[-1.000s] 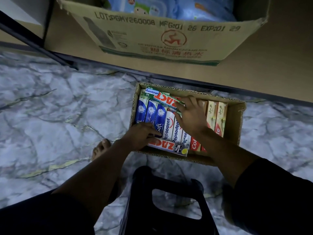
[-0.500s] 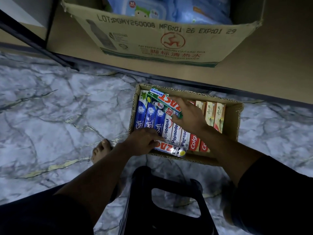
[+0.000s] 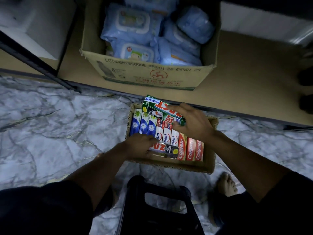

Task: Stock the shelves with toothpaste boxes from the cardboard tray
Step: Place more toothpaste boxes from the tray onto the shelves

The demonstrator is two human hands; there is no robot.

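Observation:
A shallow cardboard tray (image 3: 210, 165) sits on the marble floor, packed with upright toothpaste boxes: blue ones (image 3: 144, 124) at the left, white Pepsodent boxes (image 3: 166, 135) in the middle, red Colgate boxes (image 3: 190, 150) at the right. My right hand (image 3: 193, 121) grips a green Zact whitening box (image 3: 155, 106), lifted and tilted above the tray's far edge. My left hand (image 3: 140, 145) rests on another Zact box (image 3: 166, 150) lying flat at the tray's near side. The wooden bottom shelf (image 3: 245, 85) runs just behind the tray.
A large open carton (image 3: 149, 75) full of blue wet-wipe packs stands on the shelf at the back. A dark metal shelf post (image 3: 39, 63) slants at the left. A black plastic stool (image 3: 160, 209) is between my legs. My bare foot (image 3: 226, 184) is at the right.
My right hand has raised the green Zact box out of the tray toward the shelf. My view has tilted up, showing more of the carton. My left hand stays on the flat Zact box.

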